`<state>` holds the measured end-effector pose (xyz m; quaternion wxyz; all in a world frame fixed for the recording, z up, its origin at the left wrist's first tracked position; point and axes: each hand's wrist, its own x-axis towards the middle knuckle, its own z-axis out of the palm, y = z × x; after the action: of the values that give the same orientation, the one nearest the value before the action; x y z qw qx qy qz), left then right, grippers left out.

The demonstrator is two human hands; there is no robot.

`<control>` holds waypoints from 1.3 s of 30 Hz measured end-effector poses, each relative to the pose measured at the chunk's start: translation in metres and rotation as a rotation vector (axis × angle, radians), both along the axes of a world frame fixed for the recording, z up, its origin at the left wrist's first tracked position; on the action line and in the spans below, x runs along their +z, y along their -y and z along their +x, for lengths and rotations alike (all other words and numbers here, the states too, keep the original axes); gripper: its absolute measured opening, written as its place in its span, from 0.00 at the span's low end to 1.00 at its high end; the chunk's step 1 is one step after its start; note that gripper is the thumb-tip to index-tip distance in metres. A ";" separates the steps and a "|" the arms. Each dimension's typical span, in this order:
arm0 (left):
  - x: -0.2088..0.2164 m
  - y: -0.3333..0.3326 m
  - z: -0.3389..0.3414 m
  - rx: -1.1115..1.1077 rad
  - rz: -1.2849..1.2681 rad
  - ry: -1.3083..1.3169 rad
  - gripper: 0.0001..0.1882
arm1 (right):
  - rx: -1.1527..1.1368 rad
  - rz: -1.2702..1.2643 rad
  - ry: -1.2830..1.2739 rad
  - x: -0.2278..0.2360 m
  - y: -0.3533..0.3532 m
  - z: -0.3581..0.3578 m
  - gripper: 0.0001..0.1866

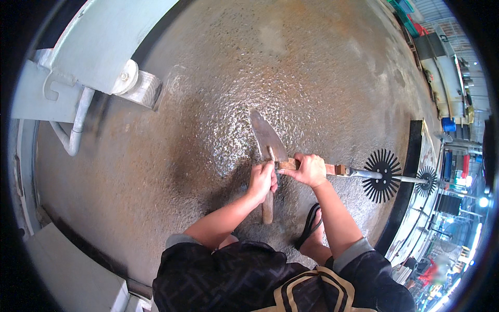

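Over wet ground, a broad, tapering metal blade [267, 136] with brownish stains points away from me. My right hand [311, 169] is closed round the wooden handle [290, 164] that meets the blade's base. My left hand [261, 179] is a fist beside it, gripping a wooden-handled tool [267, 210] whose lower end sticks out beneath the fist. A thin metal piece [271, 153] shows above that fist, against the blade; how the parts join is hidden by my fingers. Right of my right hand, a metal rod [358, 172] runs to a black spiked disc [382, 176].
A second spiked disc [427, 181] lies farther right, by a black-edged pale panel [416, 208]. A grey machine [109, 47] with a roller [129, 78] and bent pipe [78, 125] stands at left. A pale block [78, 270] sits lower left. My sandalled foot [312, 231] is on the ground.
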<state>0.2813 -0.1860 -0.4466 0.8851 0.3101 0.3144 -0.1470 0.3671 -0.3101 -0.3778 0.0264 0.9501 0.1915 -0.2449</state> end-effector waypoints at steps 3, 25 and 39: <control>0.002 0.000 -0.010 -0.005 -0.028 -0.049 0.16 | 0.003 0.033 0.002 -0.004 0.003 0.001 0.34; 0.005 -0.002 0.000 -0.047 0.064 0.018 0.15 | -0.016 -0.012 -0.043 0.004 0.001 0.003 0.33; -0.006 -0.006 0.006 -0.128 0.323 0.093 0.16 | -0.034 -0.022 -0.061 0.007 -0.003 0.003 0.34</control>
<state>0.2870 -0.1803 -0.4529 0.8262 0.4740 0.2723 -0.1362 0.3697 -0.3074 -0.3712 0.0268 0.9450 0.1734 -0.2762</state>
